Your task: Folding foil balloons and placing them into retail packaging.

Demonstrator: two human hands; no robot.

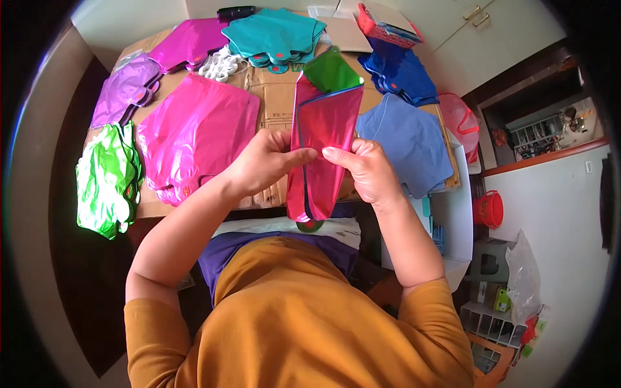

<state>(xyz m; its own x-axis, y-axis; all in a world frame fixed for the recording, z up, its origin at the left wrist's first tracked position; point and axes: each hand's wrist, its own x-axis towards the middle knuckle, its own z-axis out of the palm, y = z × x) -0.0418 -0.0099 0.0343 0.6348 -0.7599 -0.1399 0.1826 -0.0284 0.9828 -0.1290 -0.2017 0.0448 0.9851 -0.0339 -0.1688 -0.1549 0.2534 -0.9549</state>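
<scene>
While both hands work at the middle of the table, the piles lie around them like this, left to right:

Green pile: crinkled shiny green foil pieces at the near left edge of the cardboard-covered table.

Purple pile: lilac foil pieces, farther back on the left, just beyond the green ones.

Pink pile: a broad stack of bright pink foil pieces, just left of the left hand, touching the near edge of the cardboard.

Magenta pile: at the far left, with a heap of white plastic rings just beside it.

Left hand: closed, thumb and fingers pinching the left edge of the red foil stack.

Red foil stack: a long, narrow bundle held upright between the two hands, above the near middle of the table; red in front, a blue edge behind it, a green sheet sticking out at its far end.

Teal pile: fanned out at the far middle.

Right hand: closed, thumb pressed on the stack's right edge, fingers curled behind it.

Light blue pile: just right of the right hand.

Dark blue pile: beyond it, far right.

Red bucket: on the floor, well right of the table.
</scene>
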